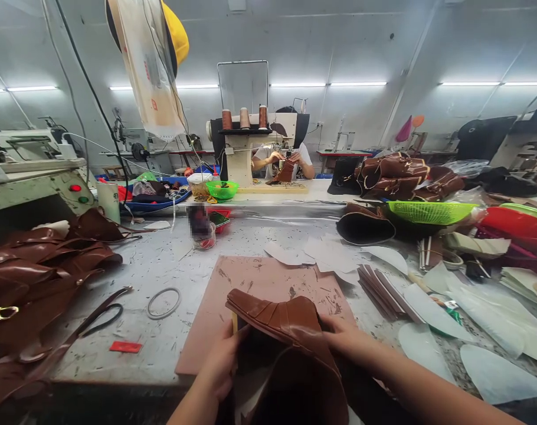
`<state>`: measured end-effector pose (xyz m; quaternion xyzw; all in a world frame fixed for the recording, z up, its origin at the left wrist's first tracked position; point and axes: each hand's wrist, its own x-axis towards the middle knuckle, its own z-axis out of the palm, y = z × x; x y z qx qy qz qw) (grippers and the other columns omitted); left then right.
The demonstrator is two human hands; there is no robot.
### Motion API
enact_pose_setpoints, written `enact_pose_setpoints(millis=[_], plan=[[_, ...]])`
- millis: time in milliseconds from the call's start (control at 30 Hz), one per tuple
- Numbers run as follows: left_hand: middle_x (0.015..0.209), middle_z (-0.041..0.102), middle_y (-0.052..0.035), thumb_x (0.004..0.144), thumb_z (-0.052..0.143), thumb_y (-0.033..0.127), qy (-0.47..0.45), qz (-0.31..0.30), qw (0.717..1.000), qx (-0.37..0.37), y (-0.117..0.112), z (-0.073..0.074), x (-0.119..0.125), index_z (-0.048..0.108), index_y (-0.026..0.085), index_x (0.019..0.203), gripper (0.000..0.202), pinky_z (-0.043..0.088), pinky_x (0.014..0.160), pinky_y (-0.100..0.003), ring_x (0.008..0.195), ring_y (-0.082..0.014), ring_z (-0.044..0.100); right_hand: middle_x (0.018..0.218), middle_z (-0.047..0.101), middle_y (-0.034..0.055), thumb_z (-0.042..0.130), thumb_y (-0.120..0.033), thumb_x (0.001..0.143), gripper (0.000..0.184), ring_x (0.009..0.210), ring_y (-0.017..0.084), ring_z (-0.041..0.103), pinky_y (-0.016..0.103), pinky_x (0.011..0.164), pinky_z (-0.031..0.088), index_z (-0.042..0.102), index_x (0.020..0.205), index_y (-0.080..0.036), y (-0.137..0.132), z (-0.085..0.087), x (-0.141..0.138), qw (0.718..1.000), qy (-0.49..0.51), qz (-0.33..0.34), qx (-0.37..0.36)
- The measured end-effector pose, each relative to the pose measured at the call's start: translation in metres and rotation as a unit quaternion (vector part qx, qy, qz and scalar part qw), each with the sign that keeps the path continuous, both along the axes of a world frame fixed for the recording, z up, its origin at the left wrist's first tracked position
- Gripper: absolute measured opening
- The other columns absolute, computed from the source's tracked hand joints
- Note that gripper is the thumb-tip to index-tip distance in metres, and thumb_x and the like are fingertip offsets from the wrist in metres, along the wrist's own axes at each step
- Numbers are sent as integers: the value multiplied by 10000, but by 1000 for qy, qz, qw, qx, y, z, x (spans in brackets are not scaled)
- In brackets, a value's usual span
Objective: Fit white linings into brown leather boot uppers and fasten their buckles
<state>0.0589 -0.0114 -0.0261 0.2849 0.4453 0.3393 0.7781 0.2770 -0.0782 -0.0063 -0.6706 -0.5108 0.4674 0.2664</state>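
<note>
A brown leather boot upper [290,319] is held between both my hands, low in the middle of the head view. Its dark opening faces me. My left hand [222,360] grips its left edge, with the thumb on the dark lining side. On the other side my right hand [339,336] holds the shaft, its fingertips hidden behind the leather. Beneath and beyond the boot upper lies a pinkish-brown board [246,271], scuffed with dark marks.
Brown leather uppers [42,265] are heaped at left, near a grey ring [163,303] and a red tag [125,346]. White sheet pieces [432,307] and brown strips [381,292] cover the right. A green basket [432,212] stands behind; a person [290,159] works at a sewing machine [239,153].
</note>
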Motion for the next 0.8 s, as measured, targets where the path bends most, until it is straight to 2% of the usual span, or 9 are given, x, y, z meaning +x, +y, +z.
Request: enact_pose_setpoints(millis=[100,267,333,433,467,567,633,733,800], plan=[[843,711,-94,680,718,204,11,-9,1000,-3,1,-6,0,505,187,1125,494,548,703,-377,842,-289,670,989,681,28,466,-331,675,457,907,211,624,302,810,467,576,1094,-186,-8,-1,9,998,61,-10,-6],[1063,666,-119,625,769,281,56,7,995,81,5,-23,6,620,173,1023,439,415,971,-397,1093,-298,557,1083,647,42,576,-171,562,546,988,244,585,308,827,447,550,1106,-207,-30,-6,24,998,-33,35,-43],[1105,649,-116,618,773,271,69,17,991,113,6,-27,9,643,168,989,406,365,1019,-388,1152,-293,510,1011,655,48,571,-192,609,468,868,226,608,314,757,456,546,1075,-205,-29,-4,25,996,-84,6,-2],[1044,673,-122,614,769,236,66,17,992,111,9,-28,11,657,164,951,362,375,1008,-403,1123,-301,534,784,627,32,469,-338,756,159,696,196,575,304,632,429,545,813,-211,-18,6,19,977,-163,-87,108],[1026,679,-124,606,772,219,65,16,992,110,9,-26,11,661,161,938,355,378,1004,-407,1112,-305,542,720,604,22,432,-392,789,203,667,189,562,301,619,417,520,738,-217,-13,9,15,973,-168,-93,126],[1051,670,-121,575,778,162,61,10,990,124,7,-16,10,665,153,921,365,368,1012,-405,1111,-308,540,557,512,-35,432,-528,779,307,541,154,526,278,548,395,463,709,-231,-1,14,2,991,-80,-74,79],[1080,660,-114,569,774,143,57,7,990,126,4,-9,9,663,155,926,374,371,1009,-402,1118,-310,533,519,462,-75,512,-562,710,337,473,124,495,241,480,363,407,730,-242,4,11,-5,993,38,-108,25],[1075,661,-112,591,770,187,59,6,992,111,-1,-3,8,650,161,955,385,405,974,-412,1084,-317,555,594,507,-74,607,-527,644,381,514,106,531,214,495,378,372,737,-242,7,1,-7,966,205,-156,-4],[1065,665,-115,615,764,248,61,2,993,100,-3,-4,7,635,163,987,402,423,951,-416,1053,-316,575,673,558,-42,608,-510,655,360,576,115,570,225,538,409,394,733,-232,6,-6,-5,951,262,-165,-19]])
